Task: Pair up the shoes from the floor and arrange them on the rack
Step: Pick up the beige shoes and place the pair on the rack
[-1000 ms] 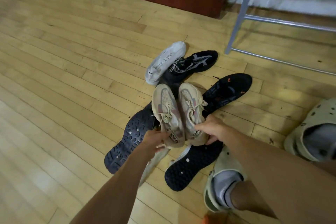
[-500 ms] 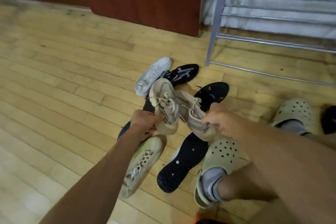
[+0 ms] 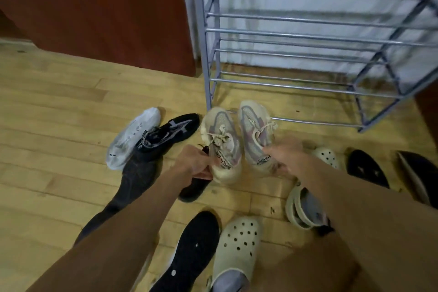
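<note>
I hold a pair of beige knit sneakers off the floor, toes pointing away from me. My left hand (image 3: 193,163) grips the heel of the left beige sneaker (image 3: 221,140). My right hand (image 3: 288,156) grips the heel of the right beige sneaker (image 3: 254,133). Just beyond their toes stands the grey metal shoe rack (image 3: 308,35), its bar shelves bare. On the floor to the left lie a white shoe (image 3: 132,136) and a black sneaker with white markings (image 3: 169,131). A black shoe lies sole-up (image 3: 192,251) near my feet.
I wear cream clogs, one (image 3: 237,249) at the bottom centre, the other (image 3: 301,208) under my right arm. More dark shoes (image 3: 366,168) and a third cream clog (image 3: 328,156) lie at the right. A dark red cabinet (image 3: 99,12) stands left of the rack on the wooden floor.
Both hands have lifted the beige pair out of the pile and carried it toward the rack. The view has swung up and right, so the rack fills the top.
</note>
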### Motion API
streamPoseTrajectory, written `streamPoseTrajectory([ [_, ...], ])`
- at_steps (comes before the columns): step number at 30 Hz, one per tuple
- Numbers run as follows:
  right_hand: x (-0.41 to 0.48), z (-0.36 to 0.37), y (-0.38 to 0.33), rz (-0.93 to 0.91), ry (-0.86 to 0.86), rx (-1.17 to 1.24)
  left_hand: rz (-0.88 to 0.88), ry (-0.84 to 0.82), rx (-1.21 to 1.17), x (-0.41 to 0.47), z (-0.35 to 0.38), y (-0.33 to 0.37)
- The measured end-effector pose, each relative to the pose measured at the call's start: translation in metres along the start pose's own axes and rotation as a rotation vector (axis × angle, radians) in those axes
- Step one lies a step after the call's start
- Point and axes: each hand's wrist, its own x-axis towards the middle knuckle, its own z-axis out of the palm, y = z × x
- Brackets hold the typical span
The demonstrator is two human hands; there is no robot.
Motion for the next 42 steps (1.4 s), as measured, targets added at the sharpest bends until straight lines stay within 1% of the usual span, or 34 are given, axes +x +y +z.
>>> streamPoseTrajectory([
  [3, 0.034, -0.008, -0.008, -0.004, 0.064, 0.103, 0.050, 0.020, 0.011, 0.040, 0.021, 0.024],
  [5, 0.057, -0.011, -0.016, -0.007, 0.091, 0.120, 0.070, 0.046, 0.003, 0.070, 0.030, 0.037],
  [10, 0.121, -0.019, -0.033, -0.034, 0.082, 0.141, 0.136, 0.088, 0.029, 0.136, 0.042, 0.062],
  [15, 0.180, -0.025, -0.049, -0.085, 0.086, 0.142, 0.162, 0.123, 0.042, 0.191, 0.056, 0.085],
  [19, 0.221, -0.017, -0.055, -0.116, 0.108, 0.162, 0.206, 0.196, 0.071, 0.229, 0.062, 0.101],
  [22, 0.244, -0.009, -0.055, -0.114, 0.107, 0.163, 0.217, 0.217, 0.055, 0.254, 0.063, 0.109],
  [25, 0.257, -0.006, -0.056, -0.119, 0.114, 0.180, 0.190, 0.213, -0.072, 0.270, 0.065, 0.106],
  [27, 0.262, -0.005, -0.057, -0.116, 0.111, 0.200, 0.206, 0.224, -0.158, 0.276, 0.066, 0.107],
  [30, 0.265, -0.004, -0.060, -0.084, 0.114, 0.275, 0.257, 0.248, -0.143, 0.284, 0.067, 0.111],
  [34, 0.264, -0.001, -0.059, -0.074, 0.092, 0.334, 0.249, 0.248, -0.127, 0.291, 0.064, 0.105],
  [38, 0.267, -0.001, -0.059, -0.068, 0.106, 0.253, 0.238, 0.243, -0.072, 0.296, 0.067, 0.104],
  [42, 0.262, -0.002, -0.059, -0.089, 0.030, 0.155, 0.219, 0.270, 0.041, 0.296, 0.072, 0.109],
])
